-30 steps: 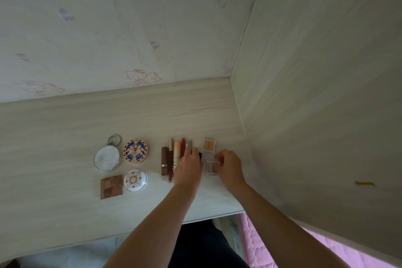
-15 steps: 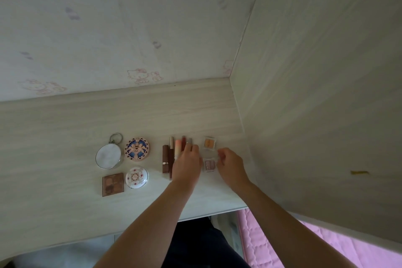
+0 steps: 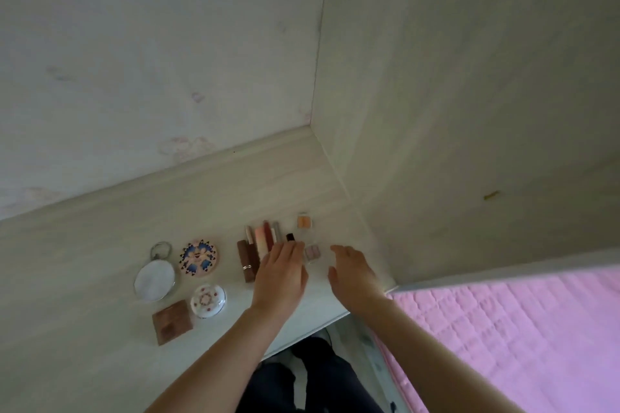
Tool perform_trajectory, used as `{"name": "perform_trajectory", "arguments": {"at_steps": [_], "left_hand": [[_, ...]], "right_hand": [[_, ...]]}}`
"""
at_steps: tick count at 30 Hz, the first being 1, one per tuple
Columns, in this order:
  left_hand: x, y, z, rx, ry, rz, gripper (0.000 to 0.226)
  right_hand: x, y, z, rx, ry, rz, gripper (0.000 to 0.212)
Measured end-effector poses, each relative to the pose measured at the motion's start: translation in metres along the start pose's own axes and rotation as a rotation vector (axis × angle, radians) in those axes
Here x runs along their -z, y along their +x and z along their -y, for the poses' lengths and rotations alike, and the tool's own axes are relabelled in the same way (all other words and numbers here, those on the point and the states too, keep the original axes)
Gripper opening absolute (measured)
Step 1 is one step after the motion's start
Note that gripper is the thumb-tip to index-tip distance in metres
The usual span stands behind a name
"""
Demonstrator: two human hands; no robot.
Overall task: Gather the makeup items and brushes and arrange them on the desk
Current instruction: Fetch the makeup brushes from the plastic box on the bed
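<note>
Most of the arranging appears done. At the left of the worktop (image 3: 84, 245) a round mirror (image 3: 155, 280) with a ring lies beside a patterned round compact (image 3: 198, 258); nearer the front edge a brown square palette (image 3: 172, 321) and a small white round compact (image 3: 208, 300) are set just beside each other. Further right, a row of lipsticks and slim tubes (image 3: 258, 241) is laid side by side, with a dark-capped item (image 3: 290, 237) at its right end. The left hand (image 3: 280, 273) is held flat over that row's near ends, fingers straight and holding nothing. Between the hands a small pink pan (image 3: 312, 252) lies (an orange one (image 3: 304, 221) sits behind it). The right hand (image 3: 352, 273) hovers loosely spread, empty. No brushes can be made out, so gathering those is judged to remain.
</note>
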State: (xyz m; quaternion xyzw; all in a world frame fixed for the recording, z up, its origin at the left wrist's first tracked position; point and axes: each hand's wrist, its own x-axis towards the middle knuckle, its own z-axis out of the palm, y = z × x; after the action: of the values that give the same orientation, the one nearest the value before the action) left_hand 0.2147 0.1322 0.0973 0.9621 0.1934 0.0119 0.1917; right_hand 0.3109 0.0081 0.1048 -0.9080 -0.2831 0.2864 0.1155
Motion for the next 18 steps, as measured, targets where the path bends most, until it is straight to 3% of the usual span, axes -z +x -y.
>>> {"name": "perform_trajectory", "arguments": {"at_steps": [4, 13, 18], "left_hand": [[-0.006, -0.019, 0.009, -0.154, 0.007, 0.017, 0.050], [-0.008, -0.054, 0.019, -0.481, 0.116, 0.313, 0.061], [-0.013, -0.065, -0.001, -0.676, 0.089, 0.390, 0.062]], "right_hand": [[-0.021, -0.029, 0.007, -0.046, 0.033, -0.077, 0.045], [-0.070, -0.103, 0.013, -0.233, -0.043, -0.244, 0.058], [-0.083, -0.148, 0.011, -0.366, 0.027, -0.329, 0.063]]}}
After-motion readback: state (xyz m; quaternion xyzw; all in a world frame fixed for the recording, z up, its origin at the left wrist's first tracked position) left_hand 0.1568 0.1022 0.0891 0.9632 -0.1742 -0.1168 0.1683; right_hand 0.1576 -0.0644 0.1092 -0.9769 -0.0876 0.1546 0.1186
